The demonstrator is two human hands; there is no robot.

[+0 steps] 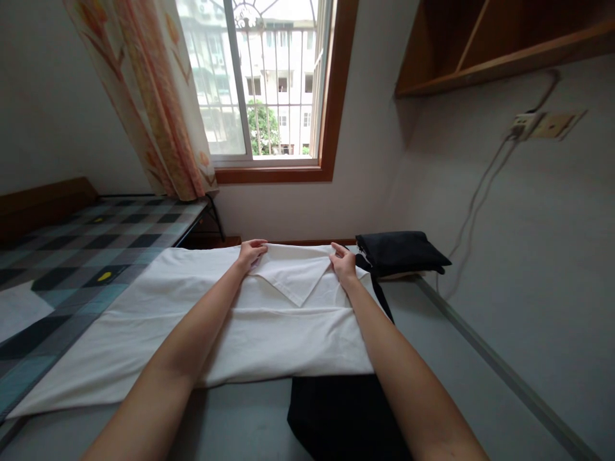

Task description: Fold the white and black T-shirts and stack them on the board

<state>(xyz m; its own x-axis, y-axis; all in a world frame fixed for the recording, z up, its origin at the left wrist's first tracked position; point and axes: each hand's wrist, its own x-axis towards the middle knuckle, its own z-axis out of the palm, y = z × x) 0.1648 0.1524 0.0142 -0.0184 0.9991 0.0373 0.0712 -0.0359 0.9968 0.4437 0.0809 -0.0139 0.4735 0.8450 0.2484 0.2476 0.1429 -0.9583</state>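
Note:
A large white cloth [288, 346], perhaps a garment, lies spread flat over a grey surface, with a few creases across it. Along its far edge a pointed triangular flap [298, 275] of the same white fabric hangs toward me. My left hand [252, 253] pinches the fabric at the flap's left end. At its right end, my right hand [343, 261] grips the cloth between thumb and fingers. Black fabric [341, 413] shows below the near edge, partly behind my right forearm; whether it joins the white cloth I cannot tell.
A folded black item [403, 251] sits beyond my right hand by the wall. To the left is a checkered bed cover [144, 224] with a white sheet [22, 310] on it. The window [278, 89] is ahead; cords [480, 186] hang from a right-wall socket below a wooden shelf [509, 61].

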